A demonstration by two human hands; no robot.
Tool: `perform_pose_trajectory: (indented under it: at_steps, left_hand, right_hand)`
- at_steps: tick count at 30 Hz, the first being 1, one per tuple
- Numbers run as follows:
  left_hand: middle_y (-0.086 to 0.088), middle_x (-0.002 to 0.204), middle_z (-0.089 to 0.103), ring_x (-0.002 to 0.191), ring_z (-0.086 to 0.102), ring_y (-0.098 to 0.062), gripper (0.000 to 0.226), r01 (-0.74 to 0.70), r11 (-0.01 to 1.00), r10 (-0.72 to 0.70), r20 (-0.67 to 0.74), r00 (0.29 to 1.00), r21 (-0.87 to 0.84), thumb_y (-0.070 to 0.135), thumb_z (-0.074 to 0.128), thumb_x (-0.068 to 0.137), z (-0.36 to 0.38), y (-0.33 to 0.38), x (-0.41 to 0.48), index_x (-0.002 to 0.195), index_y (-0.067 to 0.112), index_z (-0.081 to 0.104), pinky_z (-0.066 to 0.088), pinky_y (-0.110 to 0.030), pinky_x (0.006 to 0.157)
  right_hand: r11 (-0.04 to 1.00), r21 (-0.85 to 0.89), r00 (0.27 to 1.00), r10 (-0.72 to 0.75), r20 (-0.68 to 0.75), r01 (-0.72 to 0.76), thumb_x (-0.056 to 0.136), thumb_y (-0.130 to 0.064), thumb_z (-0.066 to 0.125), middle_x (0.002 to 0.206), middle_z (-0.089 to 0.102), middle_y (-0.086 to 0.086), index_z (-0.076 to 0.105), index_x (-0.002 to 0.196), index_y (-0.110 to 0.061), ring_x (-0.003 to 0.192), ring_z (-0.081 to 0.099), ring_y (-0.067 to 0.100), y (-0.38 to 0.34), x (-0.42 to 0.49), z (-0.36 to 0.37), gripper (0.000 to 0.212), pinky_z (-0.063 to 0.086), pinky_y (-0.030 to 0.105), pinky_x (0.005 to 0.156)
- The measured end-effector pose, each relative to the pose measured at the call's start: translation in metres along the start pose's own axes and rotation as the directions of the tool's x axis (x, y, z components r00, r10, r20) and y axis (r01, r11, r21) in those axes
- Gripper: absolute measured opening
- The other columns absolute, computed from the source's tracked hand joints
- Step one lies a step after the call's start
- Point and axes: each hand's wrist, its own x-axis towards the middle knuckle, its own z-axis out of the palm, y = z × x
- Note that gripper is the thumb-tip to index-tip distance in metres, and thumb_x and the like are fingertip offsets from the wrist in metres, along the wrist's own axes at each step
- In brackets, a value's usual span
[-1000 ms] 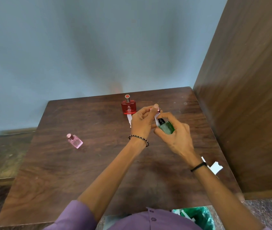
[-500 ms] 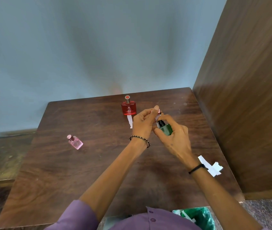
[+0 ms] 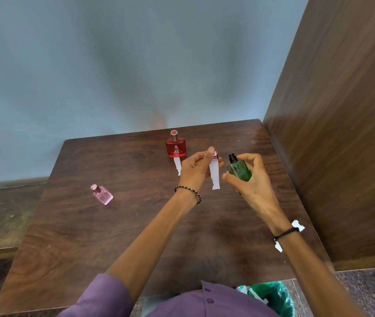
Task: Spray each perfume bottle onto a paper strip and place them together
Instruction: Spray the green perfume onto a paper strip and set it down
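Note:
My right hand [image 3: 251,181] holds a small green perfume bottle [image 3: 239,170] with a black nozzle, above the table. My left hand [image 3: 194,169] pinches the top of a white paper strip [image 3: 214,175] that hangs down just left of the bottle; a small pink cap [image 3: 215,154] shows by its fingers. A red perfume bottle [image 3: 175,146] stands at the back of the table with another white strip [image 3: 177,165] lying in front of it. A pink perfume bottle [image 3: 102,195] stands alone at the left.
The dark wooden table [image 3: 113,236] meets a wooden panel [image 3: 342,133] on the right and a grey wall behind. Spare white paper pieces [image 3: 297,226] lie near the right edge. A green-lined bin [image 3: 273,296] sits below the front edge.
My hands have drawn apart: the green bottle moved right, away from the strip, and the strip now hangs in full view from my left hand.

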Motion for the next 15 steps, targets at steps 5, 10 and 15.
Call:
perform_pose_trajectory:
  at_steps: [5,10,15]
  left_hand:
    - [-0.003,0.077,0.073,0.068,0.071,-0.011,0.025,-0.023,0.996,0.018,0.065,0.998,0.083,0.027,0.061,0.099,-0.002,-0.001,-0.004,0.095,0.006,0.073,0.060,-0.022,0.065]
    - [0.001,0.068,0.063,0.059,0.059,-0.006,0.031,-0.059,0.988,0.046,0.095,0.994,0.143,0.029,0.055,0.102,-0.007,-0.001,-0.005,0.097,0.004,0.071,0.055,-0.020,0.063]
    - [-0.002,0.070,0.060,0.059,0.059,-0.008,0.036,-0.055,0.984,0.037,0.106,0.994,0.172,0.031,0.051,0.103,-0.014,-0.001,-0.002,0.105,-0.001,0.069,0.055,-0.020,0.064]
  right_hand:
    - [0.988,0.021,0.986,-0.151,0.066,0.150,0.080,-0.025,0.085,0.109,0.073,-0.016,0.066,0.116,-0.039,0.106,0.068,0.003,0.000,-0.001,-0.001,0.042,0.053,0.022,0.088]
    - [0.982,-0.040,0.980,-0.183,0.075,0.186,0.081,-0.027,0.085,0.109,0.065,-0.011,0.069,0.128,-0.038,0.106,0.066,0.007,0.000,-0.001,0.000,0.051,0.054,0.027,0.092]
    - [0.984,-0.038,0.984,-0.175,0.039,0.176,0.081,-0.029,0.085,0.107,0.065,-0.012,0.070,0.127,-0.032,0.105,0.065,0.005,-0.002,0.001,0.000,0.049,0.049,0.014,0.086]
